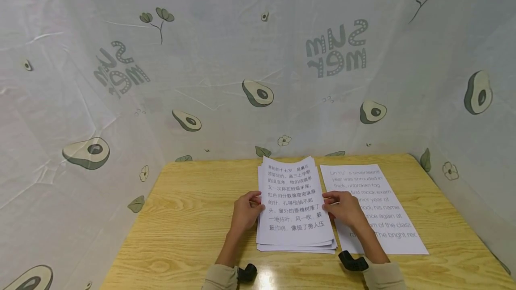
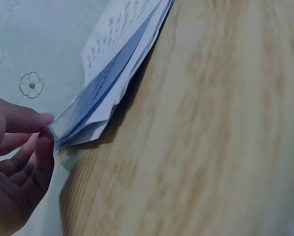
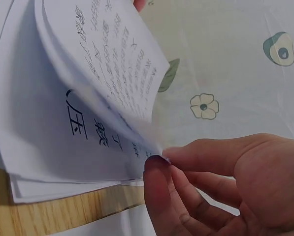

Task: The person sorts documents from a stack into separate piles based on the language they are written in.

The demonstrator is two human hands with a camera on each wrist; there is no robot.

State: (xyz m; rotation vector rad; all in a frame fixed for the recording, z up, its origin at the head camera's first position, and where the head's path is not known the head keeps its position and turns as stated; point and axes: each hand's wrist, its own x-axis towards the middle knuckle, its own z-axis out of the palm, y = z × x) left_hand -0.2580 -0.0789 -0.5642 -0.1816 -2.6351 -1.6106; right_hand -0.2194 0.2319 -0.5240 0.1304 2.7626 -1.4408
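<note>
**Top Chinese sheet (image 1: 291,198) pinched both sides**

My left hand (image 1: 244,211) and right hand (image 1: 346,209) pinch its long edges; can't tell how many sheets. It's between them on the stack (image 1: 298,249), long axis pointing away from me. English sheet (image 1: 393,211): right hand nearer.

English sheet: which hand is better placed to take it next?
Probably the right hand: it overlaps the English sheet in the head view, while the left hand is across the stack whose edges both grip.
</note>
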